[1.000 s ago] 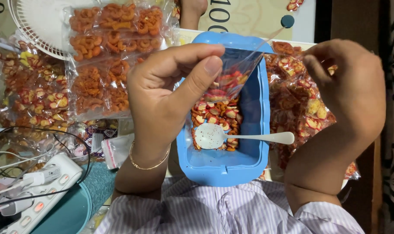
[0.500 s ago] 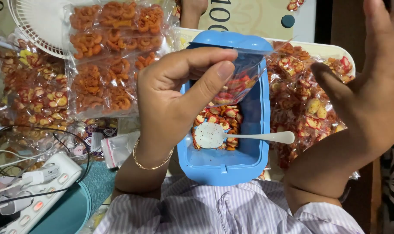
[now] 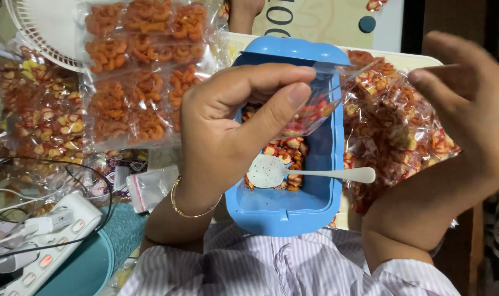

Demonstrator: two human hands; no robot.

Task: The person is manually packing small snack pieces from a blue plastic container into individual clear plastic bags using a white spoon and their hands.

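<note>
My left hand (image 3: pixel 227 126) pinches the top of a small clear bag (image 3: pixel 315 112) between thumb and fingers; the bag is partly filled with red-and-yellow snack pieces. It hangs tilted over a blue rectangular tub (image 3: pixel 282 216). More of the same snack (image 3: pixel 285 151) lies in the tub, with a white plastic spoon (image 3: pixel 315 174) resting on it, handle to the right. My right hand (image 3: pixel 469 120) hovers blurred at the right with fingers apart. It is just off the bag's right corner, above a heap of filled bags (image 3: pixel 392 126).
Rows of sealed orange snack bags (image 3: pixel 134 71) lie at the upper left over a white fan grille (image 3: pixel 35 27). A white power strip (image 3: pixel 46 235) with cables sits lower left beside a teal lid (image 3: pixel 96 257). Empty small bags (image 3: pixel 148 186) lie near my left wrist.
My right hand let go near the bag, swung up and out to the right, and has now dropped back toward the bag's corner. My left hand shifted the bag slightly right.
</note>
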